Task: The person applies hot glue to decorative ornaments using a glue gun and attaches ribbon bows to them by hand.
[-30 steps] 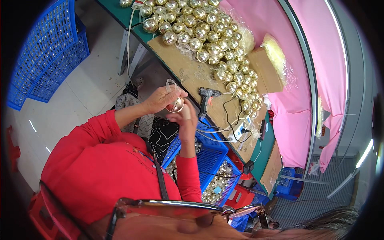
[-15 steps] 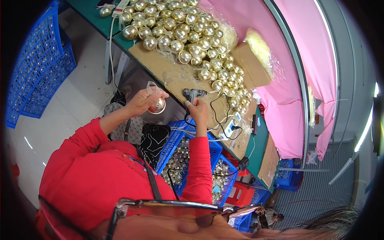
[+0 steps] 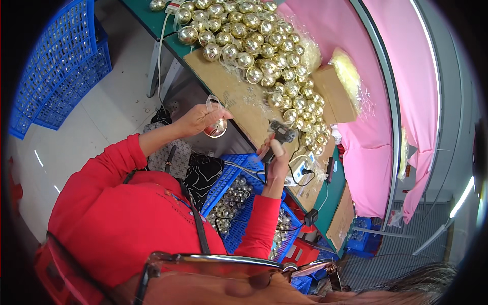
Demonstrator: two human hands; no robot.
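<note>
gold bauble (image 3: 215, 129), where do you have it?

at my left hand (image 3: 203, 120), just under the fingertips. those fingers are narrow, pinched at its top; i can't tell whether they press on the ball itself or on the ribbon. a sheer ribbon loop (image 3: 211, 101) stands up from behind them.

and your right hand (image 3: 273, 161)?

closed round the grip of a dark gun-shaped tool (image 3: 282, 133). its head sticks out past my fingers, over the cardboard sheet (image 3: 239, 96), well apart from the bauble.

what lies beyond your fingers?

past both hands, a heap of gold balls (image 3: 251, 47) covers the far part of the cardboard. to the right of the heap, a cardboard box (image 3: 333, 96) holds pale yellow stuffing (image 3: 346, 68), with pink cloth (image 3: 368, 157) behind.

anything closer?

a white power strip (image 3: 299, 172) sits just beside my right fingers, on their right, a black plug in it. lower than both hands, between my body and the table, is a blue basket (image 3: 218, 189) with small shiny balls (image 3: 231, 199) in it.
</note>
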